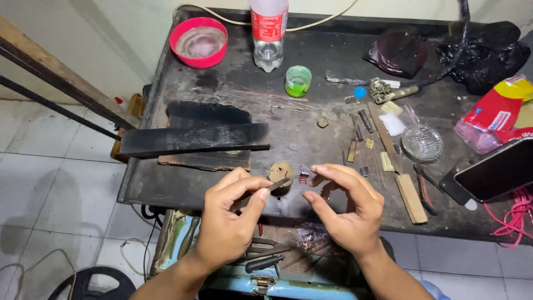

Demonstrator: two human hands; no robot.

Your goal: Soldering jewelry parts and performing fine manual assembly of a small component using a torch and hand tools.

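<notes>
Left hand (230, 214) pinched shut on slim tweezers (276, 184), thumb and forefinger near the tips for fine control, apparently. Tweezer points clamped on a tiny red-and-silver piece (303, 177), lifted just above the dark worktable (183, 183) and in front of a small clay-like lump (281, 172). Right hand (347, 208) loosely open, holding nothing, fingertips (317, 169) just beside the piece, seemingly to steady it. Both hands raised close together at the near table edge, likely for a clear view. Glass dish (422, 143), wooden sticks (411, 197) and green cup (298, 81) well apart, beyond the working spot.
</notes>
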